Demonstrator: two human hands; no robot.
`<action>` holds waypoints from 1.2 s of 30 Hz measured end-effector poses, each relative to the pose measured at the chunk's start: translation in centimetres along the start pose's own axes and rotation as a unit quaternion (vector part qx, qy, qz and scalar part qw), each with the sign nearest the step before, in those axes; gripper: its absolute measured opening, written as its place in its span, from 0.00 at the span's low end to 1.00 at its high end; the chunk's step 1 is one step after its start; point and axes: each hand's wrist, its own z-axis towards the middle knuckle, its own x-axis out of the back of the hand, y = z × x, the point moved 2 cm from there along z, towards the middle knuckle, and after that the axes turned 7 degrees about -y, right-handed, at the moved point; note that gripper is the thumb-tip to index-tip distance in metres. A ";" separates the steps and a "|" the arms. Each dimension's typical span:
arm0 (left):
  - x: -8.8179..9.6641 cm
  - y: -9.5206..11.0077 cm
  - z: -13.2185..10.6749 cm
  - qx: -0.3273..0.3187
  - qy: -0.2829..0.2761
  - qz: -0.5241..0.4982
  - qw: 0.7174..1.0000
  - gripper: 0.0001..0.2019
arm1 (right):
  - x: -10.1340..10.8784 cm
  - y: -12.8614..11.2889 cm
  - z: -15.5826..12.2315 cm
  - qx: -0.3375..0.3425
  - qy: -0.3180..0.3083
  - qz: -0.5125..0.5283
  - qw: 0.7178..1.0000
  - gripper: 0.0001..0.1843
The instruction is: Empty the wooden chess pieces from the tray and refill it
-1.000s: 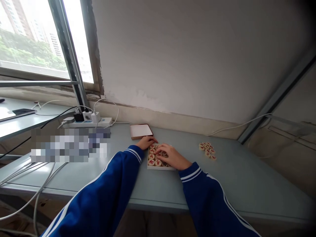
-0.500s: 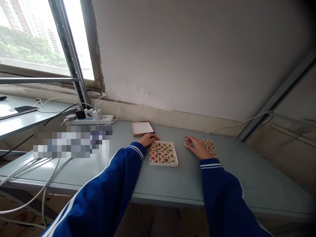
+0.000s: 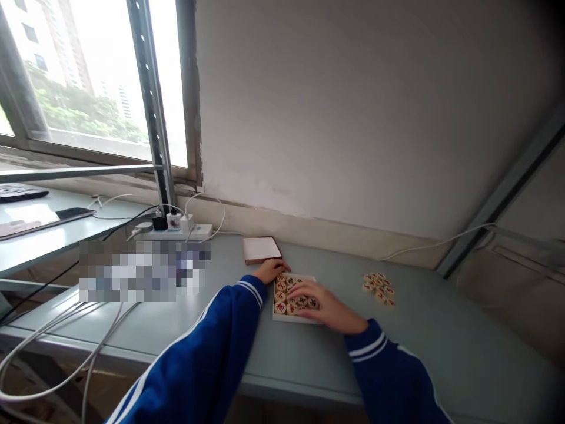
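Observation:
A shallow white box (image 3: 295, 318) on the desk holds rows of round Chinese chess pieces (image 3: 280, 307), marked in red and black. Over the box's right part, my right hand (image 3: 324, 305) is curved palm down, its thumb at the near side and its fingers across the pieces; the piece at its fingertips is largely hidden. My left hand (image 3: 271, 270) lies at the far left corner of the box, fingers stretched out along the rim and holding nothing. To the right, a loose cluster of chess pieces (image 3: 378, 288) lies on the desk.
The box lid (image 3: 263, 248) lies inside up behind my left hand. At the back left is a power strip (image 3: 205, 231) with plugged chargers. White cables (image 3: 42, 396) hang over the front left edge, beside a blurred-out patch. A wall stands behind the desk (image 3: 424, 347).
My right hand has moved left from beside the loose pieces to over the box, where it had held one piece in a pinch. My left hand stays at the corner. The camera has tilted up.

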 end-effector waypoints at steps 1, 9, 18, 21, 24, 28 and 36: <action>0.0 0.0 0.0 -0.004 -0.002 0.005 1.000 0.16 | -0.7 -0.9 0.7 0.007 -0.002 0.000 1.000 0.14; 0.8 0.2 0.3 -0.016 -0.049 -0.011 0.999 0.16 | -1.1 0.5 0.5 -0.004 0.018 0.035 0.999 0.12; 0.6 0.2 0.4 -0.016 -0.050 0.008 0.999 0.15 | -0.5 -0.4 -0.2 -0.052 0.027 -0.112 0.992 0.15; 0.6 0.3 0.3 -0.017 -0.048 0.014 0.999 0.15 | -0.6 -0.6 0.2 -0.048 0.009 -0.094 0.994 0.15; 0.7 0.4 0.2 -0.015 -0.049 0.022 0.998 0.15 | -0.8 -0.3 0.7 -0.055 0.009 -0.075 0.996 0.14; 0.5 0.6 0.1 -0.021 -0.053 0.026 0.998 0.16 | -0.6 0.5 0.6 -0.051 0.009 -0.047 0.998 0.16; 2.2 0.1 0.1 -0.022 0.020 0.113 0.993 0.15 | 2.5 3.5 -3.3 -0.123 0.102 -0.127 0.979 0.20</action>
